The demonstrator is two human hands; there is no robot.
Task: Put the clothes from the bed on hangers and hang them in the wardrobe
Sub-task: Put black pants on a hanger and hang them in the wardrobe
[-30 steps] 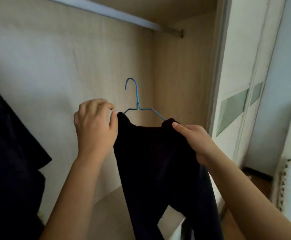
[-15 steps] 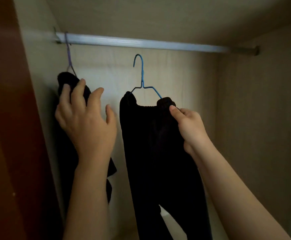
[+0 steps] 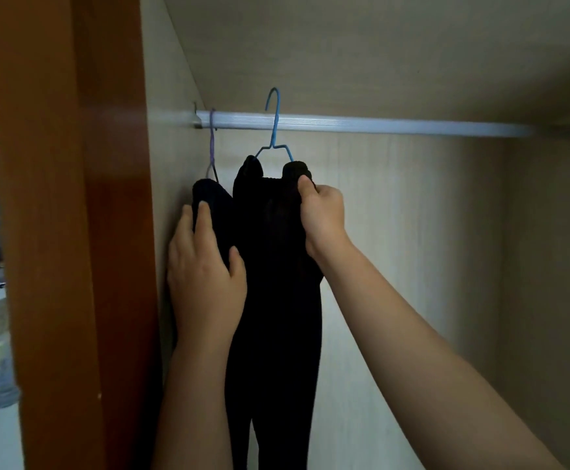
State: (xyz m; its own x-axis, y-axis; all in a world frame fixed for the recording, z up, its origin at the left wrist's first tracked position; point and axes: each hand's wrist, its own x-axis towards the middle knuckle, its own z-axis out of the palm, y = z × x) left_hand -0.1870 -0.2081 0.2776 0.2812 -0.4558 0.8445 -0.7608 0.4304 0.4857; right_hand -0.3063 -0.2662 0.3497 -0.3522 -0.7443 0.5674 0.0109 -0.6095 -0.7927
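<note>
Inside a pale wood wardrobe point(image 3: 412, 249), a silver rail point(image 3: 378, 125) runs across the top. The person's right hand point(image 3: 322, 218) grips the right shoulder of a blue wire hanger point(image 3: 274, 130), fingers curled around the bunched waistband of the black trousers point(image 3: 277, 300) draped over it and thumb pressed on the fabric. The trousers hang straight down between the two forearms. The hanger's hook rises above the rail and its stem crosses in front, so the hook is not resting on the rail. Just to the left, a purple hanger point(image 3: 212, 147) is hooked over the rail and carries a dark garment point(image 3: 209, 195). The left hand point(image 3: 205, 283) lies flat on this garment, fingers straight and unclenched. An orange-brown side panel point(image 3: 56, 232) fills the left of the view.
</note>
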